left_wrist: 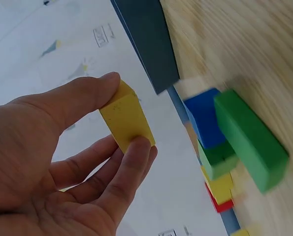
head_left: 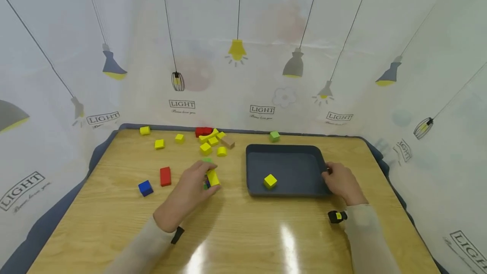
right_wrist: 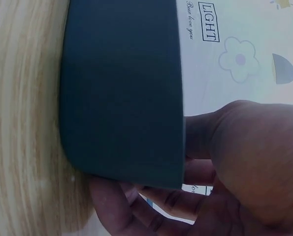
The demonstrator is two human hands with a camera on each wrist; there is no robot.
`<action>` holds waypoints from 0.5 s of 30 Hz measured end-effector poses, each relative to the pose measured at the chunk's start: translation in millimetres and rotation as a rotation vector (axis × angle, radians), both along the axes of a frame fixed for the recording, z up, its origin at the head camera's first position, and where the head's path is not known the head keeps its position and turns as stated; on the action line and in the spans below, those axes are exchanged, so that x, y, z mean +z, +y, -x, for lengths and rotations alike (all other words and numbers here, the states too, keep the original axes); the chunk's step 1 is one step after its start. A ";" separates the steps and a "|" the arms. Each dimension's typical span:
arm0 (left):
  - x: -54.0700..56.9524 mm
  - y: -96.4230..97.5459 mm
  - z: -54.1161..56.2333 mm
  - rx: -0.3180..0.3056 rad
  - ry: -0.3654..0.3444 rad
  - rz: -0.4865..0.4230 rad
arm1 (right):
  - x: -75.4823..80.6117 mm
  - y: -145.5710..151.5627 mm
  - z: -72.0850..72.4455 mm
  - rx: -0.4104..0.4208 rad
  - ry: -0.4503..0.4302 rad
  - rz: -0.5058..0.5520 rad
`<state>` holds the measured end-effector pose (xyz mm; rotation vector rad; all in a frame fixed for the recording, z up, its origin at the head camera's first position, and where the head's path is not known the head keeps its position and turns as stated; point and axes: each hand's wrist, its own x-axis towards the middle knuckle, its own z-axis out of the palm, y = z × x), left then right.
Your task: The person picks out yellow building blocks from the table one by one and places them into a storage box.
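Note:
My left hand [head_left: 190,187] pinches a yellow rectangular block [left_wrist: 126,120] between thumb and fingers, held above the table to the left of the tray. Under and behind that hand, green [left_wrist: 252,142] and blue blocks [left_wrist: 203,115] sit on the table, mostly hidden in the head view. With my right hand [head_left: 342,181] I grip the right side of a dark grey tray [head_left: 293,166], thumb at the rim and fingers around the outside wall. A yellow cube [head_left: 270,181] lies inside the tray, toward its front left.
A red block [head_left: 165,176] and a blue cube [head_left: 145,188] lie left of my left hand. Several yellow blocks [head_left: 206,149], a red piece [head_left: 203,132] and a brown block [head_left: 228,141] are grouped at the back. A light green cube [head_left: 274,136] stands behind the tray.

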<state>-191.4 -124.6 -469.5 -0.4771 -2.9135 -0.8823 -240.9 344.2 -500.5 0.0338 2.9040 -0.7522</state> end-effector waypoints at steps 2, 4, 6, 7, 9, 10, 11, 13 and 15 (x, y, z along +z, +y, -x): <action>-1.1 8.3 3.2 -0.011 0.019 -0.003 | 0.5 -2.5 1.9 0.004 0.002 0.004; -1.6 16.5 6.7 -0.029 0.027 -0.016 | 0.8 -4.3 2.7 0.007 0.004 0.008; -2.8 24.7 10.8 -0.053 0.031 -0.039 | 0.9 -4.9 2.7 0.009 0.004 0.008; -3.4 29.1 13.0 -0.063 0.032 -0.047 | 1.0 -4.9 2.6 0.009 0.006 0.007; -2.3 37.7 16.1 -0.080 0.029 -0.061 | 1.8 -3.9 2.3 0.004 0.002 0.006; -1.9 41.9 17.2 -0.087 0.031 -0.069 | 2.4 -3.3 2.2 0.001 0.000 0.004; -1.5 45.7 18.2 -0.096 0.036 -0.074 | 2.7 -2.7 2.1 -0.004 -0.004 0.003; -0.8 53.1 20.4 -0.108 0.040 -0.072 | 3.1 -1.6 1.7 -0.011 -0.012 0.002; -0.9 59.8 22.5 -0.120 0.038 -0.074 | 2.8 -1.1 0.7 -0.019 -0.021 0.003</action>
